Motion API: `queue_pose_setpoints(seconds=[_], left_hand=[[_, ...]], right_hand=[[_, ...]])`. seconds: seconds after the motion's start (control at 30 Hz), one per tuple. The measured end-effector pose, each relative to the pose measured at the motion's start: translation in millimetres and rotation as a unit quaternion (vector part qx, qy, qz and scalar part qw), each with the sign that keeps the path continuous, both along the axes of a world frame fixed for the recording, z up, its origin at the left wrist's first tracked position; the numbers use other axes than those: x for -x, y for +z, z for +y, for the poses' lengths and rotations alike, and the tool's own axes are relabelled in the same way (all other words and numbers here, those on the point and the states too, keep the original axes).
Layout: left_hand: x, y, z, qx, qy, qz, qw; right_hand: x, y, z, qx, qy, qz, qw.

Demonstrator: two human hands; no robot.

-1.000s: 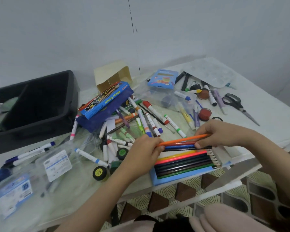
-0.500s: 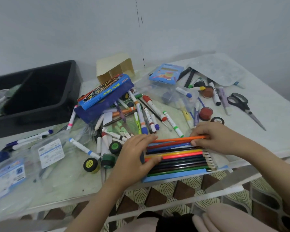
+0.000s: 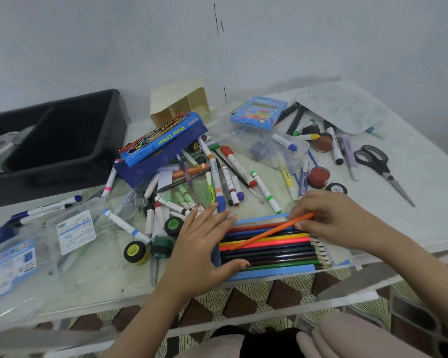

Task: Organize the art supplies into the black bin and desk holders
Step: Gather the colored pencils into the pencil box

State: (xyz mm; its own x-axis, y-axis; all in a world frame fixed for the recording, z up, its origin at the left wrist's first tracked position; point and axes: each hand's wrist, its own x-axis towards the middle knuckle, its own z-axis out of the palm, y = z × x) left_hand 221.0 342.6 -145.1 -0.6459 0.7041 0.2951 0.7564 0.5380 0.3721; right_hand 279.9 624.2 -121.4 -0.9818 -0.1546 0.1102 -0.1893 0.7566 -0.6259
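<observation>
A blue tray of coloured pencils (image 3: pixel 274 270) lies at the table's front edge, its pencils side by side. My left hand (image 3: pixel 202 244) lies flat with straight fingers against the tray's left end, thumb on the pencils. My right hand (image 3: pixel 331 218) pinches an orange pencil (image 3: pixel 272 232) at its right end; the pencil lies slanted across the row. The black bin (image 3: pixel 62 140) stands at the back left. A cream desk holder (image 3: pixel 179 102) lies tipped over behind the blue water colour box (image 3: pixel 163 138).
Markers (image 3: pixel 219 182), small paint pots (image 3: pixel 135 251) and clear plastic cases (image 3: pixel 70 228) are strewn over the white table. Black scissors (image 3: pixel 380 166) lie at the right, a paint palette (image 3: pixel 344 107) at the back right, a blue crayon box (image 3: pixel 259 112) behind the markers.
My left hand let go of the orange pencil and flattened against the tray's left end. The orange pencil's left end dropped, so it now slants across the row.
</observation>
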Motion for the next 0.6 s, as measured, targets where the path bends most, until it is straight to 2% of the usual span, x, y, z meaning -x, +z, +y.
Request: queue_pose_setpoints(seconds=[0.2,0.4,0.6], left_hand=[[-3.1,-0.4,-5.1,0.051,-0.019,0.008,0.998],[-3.0,-0.3,-3.9,0.063,-0.021,0.001,0.998],[-3.3,-2.7,-3.7,0.121,-0.015,0.029,0.992]], right_hand=[[-3.5,-8.9,4.1,-0.054,-0.034,0.059,0.996],[-8.3,-8.9,0.4,-0.050,-0.060,0.095,0.992],[-13.0,-17.9,-7.3,-0.141,-0.065,0.195,0.969]])
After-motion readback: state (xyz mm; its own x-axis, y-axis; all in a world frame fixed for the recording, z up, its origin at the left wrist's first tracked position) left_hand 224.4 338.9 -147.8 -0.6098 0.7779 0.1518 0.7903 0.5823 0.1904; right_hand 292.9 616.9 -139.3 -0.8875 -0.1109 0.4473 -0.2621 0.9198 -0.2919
